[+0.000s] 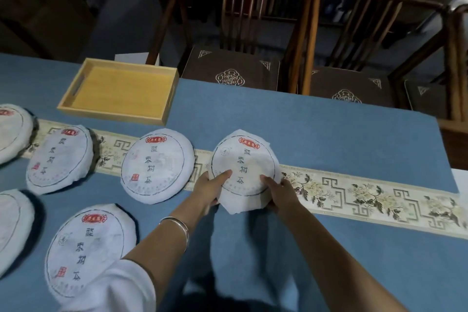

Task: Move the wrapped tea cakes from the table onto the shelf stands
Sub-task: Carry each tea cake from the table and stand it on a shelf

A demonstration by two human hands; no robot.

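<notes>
The left edge is cutting off two wrapped tea cakes point(11, 132) point(12, 225), leaving only part of each showing. A white sleeve point(119, 289) is covering the lower rim of the nearest cake point(86, 248). Both hands' fingers are hiding under the held cake point(244, 167). The small printing around the wrappers is reading too fine to tell.

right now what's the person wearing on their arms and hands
The left hand and right hand are both bare, with no gloves or visible rings. The left wrist carries thin silver bangles, and a loose white sleeve covers the upper left arm. The right forearm is bare as far as the frame shows.
</notes>
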